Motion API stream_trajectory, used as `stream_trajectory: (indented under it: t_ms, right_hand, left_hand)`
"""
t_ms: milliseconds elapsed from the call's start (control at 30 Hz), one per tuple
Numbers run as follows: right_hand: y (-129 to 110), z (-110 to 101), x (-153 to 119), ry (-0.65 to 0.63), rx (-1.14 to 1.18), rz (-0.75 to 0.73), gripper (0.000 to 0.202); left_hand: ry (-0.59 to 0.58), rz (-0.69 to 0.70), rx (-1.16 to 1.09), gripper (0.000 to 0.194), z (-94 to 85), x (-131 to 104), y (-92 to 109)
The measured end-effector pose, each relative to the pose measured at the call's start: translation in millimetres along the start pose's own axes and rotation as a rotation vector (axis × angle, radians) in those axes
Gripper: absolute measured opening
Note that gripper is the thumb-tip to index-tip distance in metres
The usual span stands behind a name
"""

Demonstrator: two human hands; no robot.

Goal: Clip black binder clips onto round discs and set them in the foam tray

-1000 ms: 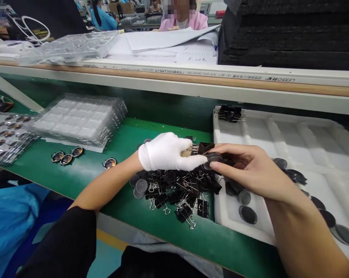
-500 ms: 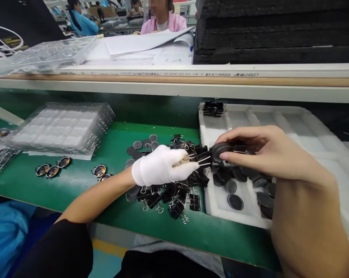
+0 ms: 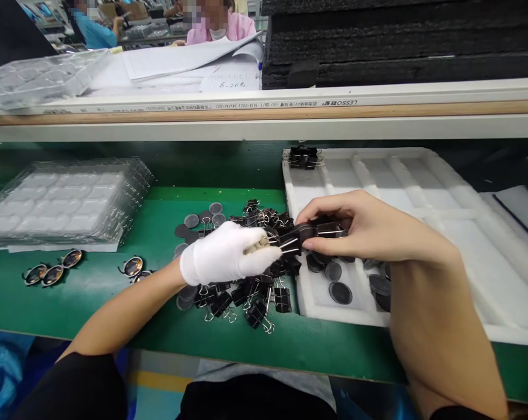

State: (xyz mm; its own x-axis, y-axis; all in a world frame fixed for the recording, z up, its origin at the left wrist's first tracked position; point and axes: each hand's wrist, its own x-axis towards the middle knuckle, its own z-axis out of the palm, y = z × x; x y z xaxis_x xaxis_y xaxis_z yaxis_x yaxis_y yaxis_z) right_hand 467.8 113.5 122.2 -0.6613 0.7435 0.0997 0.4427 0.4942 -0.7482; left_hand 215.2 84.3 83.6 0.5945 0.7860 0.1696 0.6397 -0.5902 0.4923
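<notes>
My left hand (image 3: 231,254), in a white glove, is closed on the wire handles of a black binder clip (image 3: 289,245). The clip's black body meets a small stack of dark round discs (image 3: 307,232). Bare, my right hand (image 3: 360,224) pinches these discs between thumb and fingers. Another black binder clip (image 3: 331,229) lies within the right hand, on the far side of the discs; its grip on them is partly hidden. Beneath the left hand spreads a pile of binder clips (image 3: 257,312), with loose grey discs (image 3: 192,220) along its left side.
At right stands a white foam tray (image 3: 460,233) with compartments, holding discs (image 3: 340,293) and clips (image 3: 304,157). Stacked clear plastic trays (image 3: 71,204) and oval amber-lensed pieces (image 3: 53,274) lie left. A white shelf edge (image 3: 246,129) crosses above; co-workers sit beyond.
The view has shifted to the right. My right hand has turned slightly, and the clip within it shows more clearly. Both hands stay together at the discs.
</notes>
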Motion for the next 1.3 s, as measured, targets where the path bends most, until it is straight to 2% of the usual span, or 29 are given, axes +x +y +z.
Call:
stream_trajectory:
  t_ms: [167, 300, 400, 467, 567, 633, 667, 733, 767, 833, 867, 900, 1000, 1067, 1133, 1200, 1300]
  right_hand:
    - [2.5, 13.0, 6.7, -0.054, 0.031, 0.078, 0.019]
    - [1.5, 13.3, 7.5, -0.077, 0.026, 0.092, 0.020]
    - [-1.0, 10.7, 7.2, -0.010, 0.073, 0.047, 0.020]
    - [-1.6, 12.9, 8.8, 0.077, 0.068, 0.010, 0.019]
    - [0.8, 22.5, 13.3, 0.243, -0.104, -0.172, 0.013]
    - [3.3, 29.2, 15.4, 0.338, -0.297, -0.362, 0.015]
    - [4.2, 31.5, 15.5, 0.370, -0.390, -0.439, 0.019]
    - [4.4, 33.1, 13.8, 0.391, -0.520, -0.481, 0.028]
    - [3.6, 32.6, 12.2, 0.380, -0.534, -0.455, 0.039]
    - [0.4, 30.4, 8.9, 0.333, -0.438, -0.336, 0.074]
    - [-1.6, 29.5, 7.7, 0.313, -0.341, -0.256, 0.083]
    - [-3.7, 29.1, 7.2, 0.299, -0.236, -0.172, 0.081]
    - [-6.9, 29.6, 9.8, 0.222, -0.031, 0.009, 0.045]
    - [-3.1, 26.7, 14.1, 0.101, 0.014, 0.041, 0.035]
    - [9.1, 16.1, 19.7, 0.026, 0.007, 0.060, 0.033]
    - [31.0, -3.4, 28.1, 0.075, -0.095, 0.102, 0.030]
    - [77.3, -40.6, 50.2, 0.281, -0.342, 0.216, 0.023]
  left_hand:
    - [-0.028, -0.161, -0.044, 0.038, -13.5, 1.0, 1.2]
    - [-0.049, -0.241, -0.090, 0.039, -20.0, -0.4, 2.3]
    - [-0.026, -0.264, -0.238, 0.042, -21.6, -0.4, -0.5]
    - [0.004, -0.300, -0.427, 0.050, -20.2, 0.9, -4.0]
    - [-0.059, -0.428, -0.785, 0.064, -14.9, 4.4, -9.3]
    - [-0.126, -0.493, -0.948, 0.066, -12.1, 6.9, -11.8]
    - [-0.114, -0.493, -0.979, 0.064, -11.8, 7.7, -12.6]
    - [-0.011, -0.431, -0.922, 0.055, -13.9, 8.2, -13.3]
    - [0.049, -0.387, -0.850, 0.050, -16.0, 7.8, -13.2]
    - [0.096, -0.316, -0.673, 0.043, -20.9, 5.9, -12.3]
    - [0.100, -0.296, -0.580, 0.042, -22.6, 4.6, -11.5]
    - [0.109, -0.281, -0.493, 0.042, -23.5, 3.1, -10.6]
    - [0.113, -0.202, -0.306, 0.040, -20.5, -1.0, -8.5]
    - [0.070, -0.147, -0.234, 0.041, -16.6, -2.8, -8.8]
    - [0.039, -0.116, -0.118, 0.049, -14.7, -3.7, -11.0]
    - [0.064, -0.123, 0.055, 0.058, -16.4, -4.1, -14.8]
    - [0.092, -0.154, 0.248, 0.058, -23.3, -4.5, -21.2]
